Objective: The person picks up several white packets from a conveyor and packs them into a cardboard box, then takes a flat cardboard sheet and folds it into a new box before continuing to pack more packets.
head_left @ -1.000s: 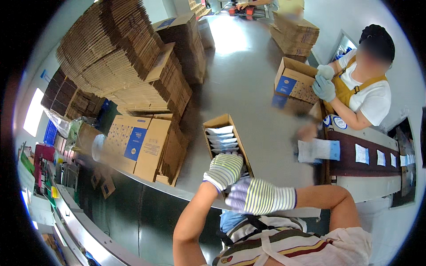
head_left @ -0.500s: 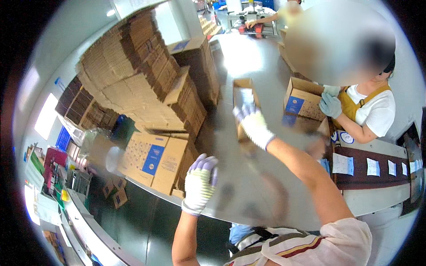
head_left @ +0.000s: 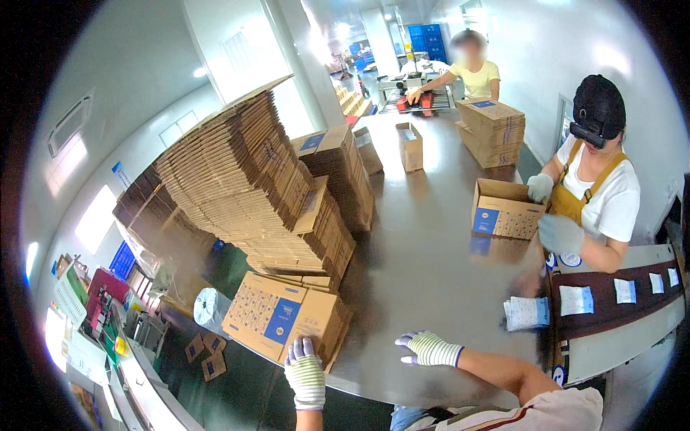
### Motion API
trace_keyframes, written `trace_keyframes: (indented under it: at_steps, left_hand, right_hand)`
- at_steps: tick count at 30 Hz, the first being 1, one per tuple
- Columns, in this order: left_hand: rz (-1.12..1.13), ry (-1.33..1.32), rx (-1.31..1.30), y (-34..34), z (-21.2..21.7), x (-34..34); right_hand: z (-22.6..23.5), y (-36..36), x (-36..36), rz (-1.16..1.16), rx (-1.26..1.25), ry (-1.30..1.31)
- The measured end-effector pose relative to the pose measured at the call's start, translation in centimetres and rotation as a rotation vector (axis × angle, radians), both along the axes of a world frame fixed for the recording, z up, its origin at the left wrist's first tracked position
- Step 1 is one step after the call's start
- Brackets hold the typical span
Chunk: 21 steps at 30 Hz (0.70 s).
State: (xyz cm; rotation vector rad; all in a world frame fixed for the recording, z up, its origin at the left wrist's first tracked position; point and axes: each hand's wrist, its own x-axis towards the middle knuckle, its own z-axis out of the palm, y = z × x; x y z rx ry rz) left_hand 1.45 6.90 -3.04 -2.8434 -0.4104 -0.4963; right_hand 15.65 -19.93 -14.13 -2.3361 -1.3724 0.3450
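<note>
My left hand [head_left: 305,370], in a striped work glove, lies with its fingers on the near edge of a low stack of flat-folded brown cartons with blue labels [head_left: 280,316]. To its right my right hand [head_left: 428,348], gloved the same way, hovers low over the steel table [head_left: 424,266] with fingers spread and nothing in it. An open narrow carton holding white packets [head_left: 410,147] stands far off along the table.
Tall leaning piles of flattened cartons [head_left: 244,179] fill the table's left side. A co-worker at the right handles an open carton [head_left: 503,208]. White packets [head_left: 527,312] lie by a dark conveyor belt [head_left: 618,294]. Another person stands beyond stacked cartons [head_left: 492,126].
My right hand pushed the narrow open carton away along the table, let it go and came back near me. My left hand dropped onto the flat cartons.
</note>
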Motion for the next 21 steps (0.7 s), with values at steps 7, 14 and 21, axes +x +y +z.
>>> trace_keyframes:
  at_steps: [7, 14, 21]
  left_hand:
    - [-0.08, -0.454, -0.041, -5.0, 9.1, -6.4]
    - [-0.253, -0.78, -0.988, -9.0, 11.0, -9.8]
    - [-0.312, -0.385, -1.231, -9.9, 5.9, -6.0]
  right_hand:
    - [6.4, -1.8, 0.1, -0.077, 0.235, 0.226]
    - [8.4, -4.8, 2.4, -0.423, 1.171, 0.515]
    - [7.6, -12.4, 2.1, -0.849, 0.891, 0.166]
